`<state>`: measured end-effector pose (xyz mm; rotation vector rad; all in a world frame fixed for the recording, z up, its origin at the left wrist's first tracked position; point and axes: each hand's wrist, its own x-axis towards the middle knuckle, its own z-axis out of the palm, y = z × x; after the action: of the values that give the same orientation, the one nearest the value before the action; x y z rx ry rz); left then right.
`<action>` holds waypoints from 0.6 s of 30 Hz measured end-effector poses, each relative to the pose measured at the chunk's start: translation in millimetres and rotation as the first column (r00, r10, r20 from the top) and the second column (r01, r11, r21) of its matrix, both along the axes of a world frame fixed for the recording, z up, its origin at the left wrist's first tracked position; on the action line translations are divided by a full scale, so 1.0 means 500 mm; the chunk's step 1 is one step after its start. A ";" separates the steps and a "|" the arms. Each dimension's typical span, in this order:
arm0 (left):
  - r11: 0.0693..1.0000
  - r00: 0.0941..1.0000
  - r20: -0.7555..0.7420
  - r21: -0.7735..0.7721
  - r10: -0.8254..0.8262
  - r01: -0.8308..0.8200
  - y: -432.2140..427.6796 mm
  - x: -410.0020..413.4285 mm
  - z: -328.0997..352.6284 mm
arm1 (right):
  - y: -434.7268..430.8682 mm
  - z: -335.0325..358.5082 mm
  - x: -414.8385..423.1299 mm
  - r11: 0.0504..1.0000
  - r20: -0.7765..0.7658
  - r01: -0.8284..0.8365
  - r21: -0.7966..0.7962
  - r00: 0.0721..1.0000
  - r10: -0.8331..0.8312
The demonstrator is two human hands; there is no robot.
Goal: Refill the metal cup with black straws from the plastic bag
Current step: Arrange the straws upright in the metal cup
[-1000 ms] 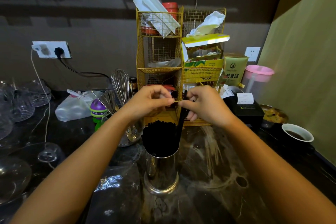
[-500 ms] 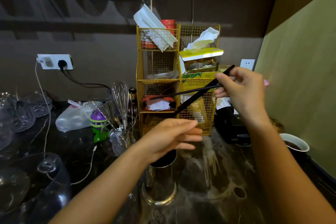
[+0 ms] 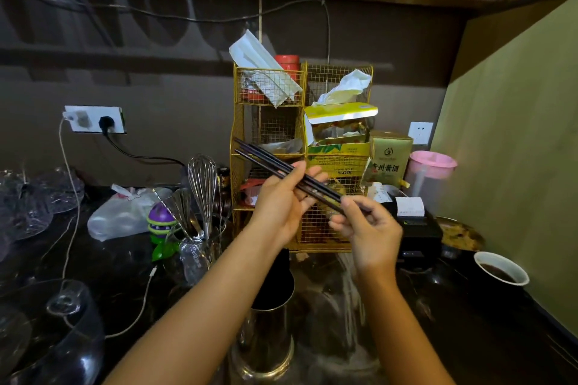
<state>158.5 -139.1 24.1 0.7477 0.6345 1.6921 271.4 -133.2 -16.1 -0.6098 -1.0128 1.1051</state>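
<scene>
A few black straws [image 3: 266, 156] are held in the air in front of the gold wire rack, slanting from upper left to lower right. My left hand [image 3: 283, 201] grips their middle. My right hand [image 3: 364, 223] pinches their lower right ends. Below my hands the shiny metal cup [image 3: 266, 334] stands on the dark counter, its mouth partly hidden by my left forearm, with dark straws [image 3: 278, 275] showing inside. A clear plastic bag [image 3: 341, 297] lies on the counter to the right of the cup.
The gold wire rack [image 3: 300, 147] with boxes and tissues stands behind my hands. A whisk and utensils [image 3: 201, 184] stand left of it, beside a white bag [image 3: 122, 216]. Glassware [image 3: 34, 203] fills the left. A paper cup of dark liquid [image 3: 500, 272] and a black printer [image 3: 413, 222] sit right.
My right hand lifted a few straws out of the cup. My left hand rose from over the cup and took hold of them; both hands now hold them level in front of the rack.
</scene>
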 end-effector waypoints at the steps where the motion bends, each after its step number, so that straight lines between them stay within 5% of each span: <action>1: 1.000 0.998 -0.053 0.011 0.015 -0.015 0.001 -0.007 -0.001 | 0.000 -0.009 -0.009 0.999 -0.033 -0.031 -0.044 0.999 0.029; 9: 0.995 0.834 -0.547 0.092 0.070 -0.023 0.000 -0.067 -0.005 | 0.023 -0.081 -0.050 0.910 -0.150 -0.321 -0.263 0.945 0.290; 13: 0.996 0.743 -0.668 0.086 0.036 0.030 -0.001 -0.095 -0.005 | 0.043 -0.082 -0.047 0.888 0.179 -0.351 -0.297 0.893 0.413; 18: 0.987 0.559 -0.826 0.019 -0.075 0.161 -0.009 -0.117 -0.042 | 0.052 0.005 -0.026 0.932 0.470 -0.362 0.033 0.828 0.305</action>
<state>99.9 -143.4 3.2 1.6607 1.1184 1.1641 258.5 -107.2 -13.4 -0.6232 -1.6384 1.2201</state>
